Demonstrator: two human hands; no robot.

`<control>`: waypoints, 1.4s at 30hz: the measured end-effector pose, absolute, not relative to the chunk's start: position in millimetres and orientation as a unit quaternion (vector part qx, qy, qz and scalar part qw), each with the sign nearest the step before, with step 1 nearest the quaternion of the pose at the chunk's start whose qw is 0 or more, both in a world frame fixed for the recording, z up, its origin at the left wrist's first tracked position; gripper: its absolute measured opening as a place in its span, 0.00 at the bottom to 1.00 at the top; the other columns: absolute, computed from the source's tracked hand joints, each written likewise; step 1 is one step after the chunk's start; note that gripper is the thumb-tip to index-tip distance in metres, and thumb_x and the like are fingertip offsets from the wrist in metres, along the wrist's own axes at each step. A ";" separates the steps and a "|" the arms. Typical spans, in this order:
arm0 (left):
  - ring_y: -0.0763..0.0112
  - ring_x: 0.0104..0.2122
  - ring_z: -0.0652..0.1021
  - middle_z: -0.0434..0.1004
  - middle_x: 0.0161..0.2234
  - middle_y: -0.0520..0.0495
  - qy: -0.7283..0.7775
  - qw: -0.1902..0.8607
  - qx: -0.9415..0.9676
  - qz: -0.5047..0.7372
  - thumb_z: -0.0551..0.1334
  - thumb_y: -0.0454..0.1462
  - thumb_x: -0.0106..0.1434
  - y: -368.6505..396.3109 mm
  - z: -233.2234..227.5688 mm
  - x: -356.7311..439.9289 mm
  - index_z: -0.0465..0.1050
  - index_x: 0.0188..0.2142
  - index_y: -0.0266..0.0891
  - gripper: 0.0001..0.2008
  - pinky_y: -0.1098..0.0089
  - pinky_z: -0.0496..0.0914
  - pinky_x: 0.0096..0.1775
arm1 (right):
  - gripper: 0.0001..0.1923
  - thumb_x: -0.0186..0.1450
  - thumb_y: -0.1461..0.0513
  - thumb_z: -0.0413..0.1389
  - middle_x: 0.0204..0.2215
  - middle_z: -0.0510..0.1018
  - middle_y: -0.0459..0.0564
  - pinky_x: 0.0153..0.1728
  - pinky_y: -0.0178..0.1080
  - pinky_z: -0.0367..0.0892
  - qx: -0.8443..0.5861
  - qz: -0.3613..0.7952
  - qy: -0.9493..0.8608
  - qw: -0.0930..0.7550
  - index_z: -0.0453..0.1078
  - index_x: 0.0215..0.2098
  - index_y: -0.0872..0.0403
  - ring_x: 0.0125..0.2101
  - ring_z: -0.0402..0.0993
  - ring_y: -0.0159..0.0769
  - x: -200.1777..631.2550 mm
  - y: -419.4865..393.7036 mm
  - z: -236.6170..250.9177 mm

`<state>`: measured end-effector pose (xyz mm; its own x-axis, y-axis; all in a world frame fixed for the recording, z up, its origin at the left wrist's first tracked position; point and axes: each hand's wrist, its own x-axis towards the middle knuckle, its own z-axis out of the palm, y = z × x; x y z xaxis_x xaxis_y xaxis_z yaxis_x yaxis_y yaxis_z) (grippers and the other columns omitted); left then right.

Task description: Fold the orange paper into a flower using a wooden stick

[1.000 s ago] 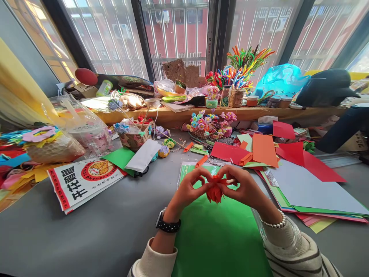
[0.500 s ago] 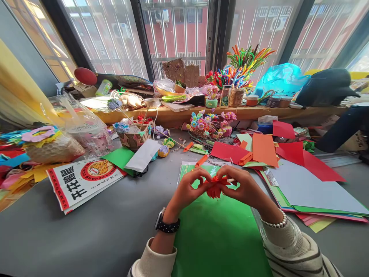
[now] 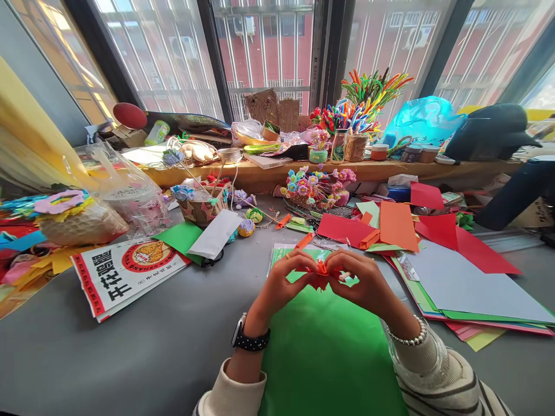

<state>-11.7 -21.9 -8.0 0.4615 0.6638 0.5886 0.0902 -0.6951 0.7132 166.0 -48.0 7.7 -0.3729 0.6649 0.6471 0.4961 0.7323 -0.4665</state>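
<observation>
Between my two hands, above a green sheet (image 3: 329,358), is a small red-orange paper flower (image 3: 321,279) with fringed edges. My left hand (image 3: 284,283) pinches its left side between thumb and fingers. From the right, my right hand (image 3: 362,283) pinches the other side. A thin white stick (image 3: 346,276) pokes out by the right fingers; its other end is hidden. The fingertips cover much of the flower. Just beyond the left fingers lies an orange paper strip (image 3: 304,240).
Red paper (image 3: 347,229), an orange sheet (image 3: 398,225) and a stack of coloured sheets (image 3: 472,283) lie to the right. At left are a printed paper bag (image 3: 130,274) and a white paper piece (image 3: 215,233). Behind stand a flower basket (image 3: 202,208) and pipe cleaners (image 3: 355,115).
My right hand's fingers have shifted slightly left and up, closer to the left fingertips. The flower has turned a little between them, and more of it is covered.
</observation>
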 end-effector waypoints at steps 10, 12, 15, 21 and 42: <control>0.70 0.36 0.73 0.74 0.34 0.47 0.210 -0.033 0.855 0.473 0.56 0.24 0.55 -36.2 0.2 -9.4 0.67 0.38 0.38 0.13 0.68 0.69 0.39 | 0.08 0.55 0.71 0.53 0.30 0.76 0.47 0.32 0.33 0.66 -0.299 -0.009 -0.819 0.490 0.62 0.26 0.53 0.32 0.72 0.30 165.5 -44.0 1.5; 0.70 0.37 0.73 0.75 0.35 0.46 0.208 -0.058 0.858 0.466 0.57 0.24 0.55 -38.2 1.8 -9.8 0.67 0.39 0.37 0.13 0.68 0.69 0.41 | 0.08 0.55 0.71 0.54 0.31 0.76 0.46 0.32 0.33 0.67 -0.295 -0.025 -0.815 0.499 0.62 0.26 0.53 0.32 0.72 0.30 164.6 -44.8 2.1; 0.70 0.36 0.74 0.75 0.35 0.46 0.215 -0.065 0.850 0.476 0.57 0.24 0.55 -38.1 0.5 -9.9 0.68 0.38 0.37 0.13 0.69 0.69 0.40 | 0.08 0.55 0.72 0.54 0.31 0.77 0.47 0.33 0.33 0.67 -0.292 -0.031 -0.813 0.503 0.63 0.28 0.52 0.32 0.72 0.30 163.6 -46.0 3.4; 0.74 0.32 0.74 0.75 0.30 0.50 0.247 0.055 0.836 0.486 0.55 0.27 0.57 -34.4 0.3 -8.6 0.70 0.35 0.41 0.10 0.73 0.69 0.36 | 0.09 0.55 0.71 0.52 0.31 0.76 0.48 0.32 0.34 0.68 -0.320 0.036 -0.825 0.464 0.65 0.31 0.52 0.32 0.72 0.32 167.4 -47.6 8.2; 0.80 0.22 0.68 0.70 0.21 0.53 0.300 0.635 0.632 0.327 0.66 0.38 0.47 3.1 0.6 -1.9 0.66 0.27 0.34 0.12 0.76 0.59 0.25 | 0.09 0.56 0.60 0.54 0.32 0.73 0.49 0.33 0.37 0.69 -0.440 0.335 -0.748 0.366 0.65 0.33 0.57 0.33 0.71 0.34 180.3 -34.6 14.7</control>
